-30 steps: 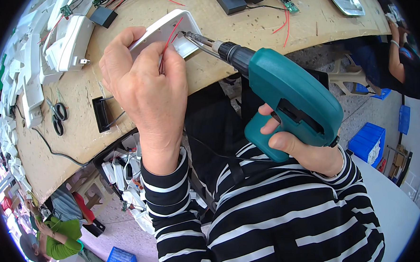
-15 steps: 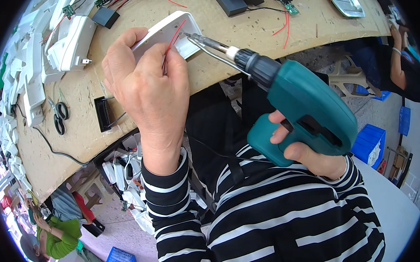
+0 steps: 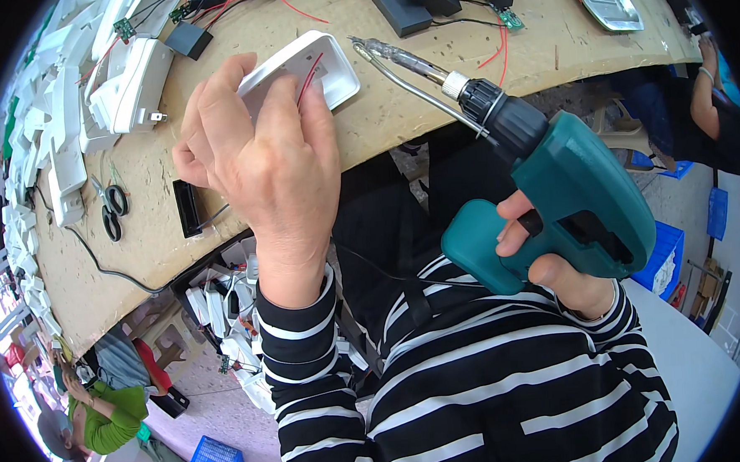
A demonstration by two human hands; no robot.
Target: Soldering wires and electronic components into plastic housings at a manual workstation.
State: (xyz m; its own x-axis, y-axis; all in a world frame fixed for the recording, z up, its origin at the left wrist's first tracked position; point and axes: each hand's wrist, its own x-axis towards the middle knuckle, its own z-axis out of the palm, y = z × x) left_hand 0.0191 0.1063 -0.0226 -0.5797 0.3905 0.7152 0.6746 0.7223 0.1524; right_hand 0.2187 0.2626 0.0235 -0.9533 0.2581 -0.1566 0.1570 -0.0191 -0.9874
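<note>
My left hand (image 3: 266, 161) is closed over a white plastic casing (image 3: 341, 75), tilted just above the bench. Red wire (image 3: 310, 75) rises between its thumb and forefinger; the fingertips are partly hidden inside the casing. In my right hand (image 3: 567, 277) is a teal soldering gun (image 3: 590, 194), gripped by its handle with fingers at the trigger. Its metal tip and curved feed tube point to the upper left, a little right of the casing and apart from it. A small black open case (image 3: 188, 209) with a lead lies left of my left wrist.
Black-handled scissors (image 3: 114, 213) and piled white casings (image 3: 132, 89) lie on the left of the workbench (image 3: 430, 102). Black blocks (image 3: 404, 10) with wired circuit boards and a metal tray (image 3: 602, 0) lie at the back. A bin of white parts (image 3: 223, 301) stands below the edge.
The soldering gun has drawn back to the right, its tip leaving the casing. My left hand has shifted slightly, with the fingers lower in the casing.
</note>
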